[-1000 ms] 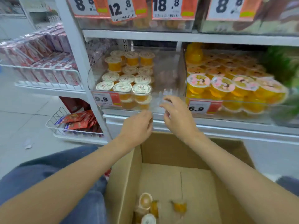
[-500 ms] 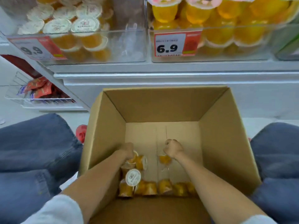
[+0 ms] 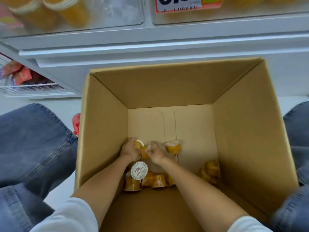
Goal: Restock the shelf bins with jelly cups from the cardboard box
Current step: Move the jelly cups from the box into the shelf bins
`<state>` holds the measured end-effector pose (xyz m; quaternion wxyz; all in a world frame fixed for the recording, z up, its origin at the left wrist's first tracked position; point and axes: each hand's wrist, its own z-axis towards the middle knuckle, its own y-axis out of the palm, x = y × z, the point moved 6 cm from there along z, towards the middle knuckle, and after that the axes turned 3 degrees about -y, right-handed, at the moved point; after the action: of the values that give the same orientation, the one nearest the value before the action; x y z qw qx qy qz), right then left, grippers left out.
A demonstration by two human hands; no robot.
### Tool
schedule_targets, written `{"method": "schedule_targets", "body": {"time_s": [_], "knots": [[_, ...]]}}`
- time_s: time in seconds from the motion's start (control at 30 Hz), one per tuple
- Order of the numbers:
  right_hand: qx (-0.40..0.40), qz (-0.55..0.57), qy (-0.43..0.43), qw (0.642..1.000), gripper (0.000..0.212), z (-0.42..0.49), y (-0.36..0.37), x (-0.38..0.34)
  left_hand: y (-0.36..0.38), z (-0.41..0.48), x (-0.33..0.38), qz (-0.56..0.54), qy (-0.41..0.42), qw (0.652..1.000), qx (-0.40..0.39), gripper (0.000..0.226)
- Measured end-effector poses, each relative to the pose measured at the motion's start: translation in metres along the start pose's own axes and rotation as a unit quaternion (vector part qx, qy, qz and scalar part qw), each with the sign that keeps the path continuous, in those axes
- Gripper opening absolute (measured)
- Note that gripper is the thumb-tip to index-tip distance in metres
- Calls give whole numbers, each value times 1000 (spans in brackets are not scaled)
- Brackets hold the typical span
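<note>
Both my arms reach down into the open cardboard box [image 3: 103, 124]. My left hand [image 3: 129, 150] grips a yellow jelly cup [image 3: 139, 144] at the box floor's left side. My right hand [image 3: 156, 154] pinches another jelly cup [image 3: 148, 149] right beside it. Several more yellow jelly cups with white lids lie on the floor: one on its side [image 3: 173, 146], one with its lid facing up [image 3: 139, 169], a row [image 3: 157, 180] near me and some at the right wall [image 3: 210, 171]. The clear shelf bin [image 3: 107, 12] above holds yellow cups at its left.
A second clear bin [image 3: 234, 12] with a 6.9 price tag [image 3: 189, 4] sits at the top right. White shelf base [image 3: 150, 52] stands behind the box. A wire basket [image 3: 31, 87] with red packets hangs lower left. My jeans-clad knees [image 3: 33, 144] flank the box.
My hands went from the shelf bin down into the box. Since half a second ago the right hand has moved left, close to the left hand, and both now hold cups.
</note>
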<state>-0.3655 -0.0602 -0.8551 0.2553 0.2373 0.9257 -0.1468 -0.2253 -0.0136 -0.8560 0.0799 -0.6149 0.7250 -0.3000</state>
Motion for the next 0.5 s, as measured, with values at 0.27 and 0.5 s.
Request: {"method": "schedule_targets", "body": {"time_s": [0.27, 0.5], "knots": [[100, 252, 0, 962, 28, -17, -45, -32, -26, -33, 48, -144, 35, 988, 47, 44], [190, 86, -235, 949, 24, -95, -141, -138, -77, -101, 117, -501, 53, 844, -184, 34]]}}
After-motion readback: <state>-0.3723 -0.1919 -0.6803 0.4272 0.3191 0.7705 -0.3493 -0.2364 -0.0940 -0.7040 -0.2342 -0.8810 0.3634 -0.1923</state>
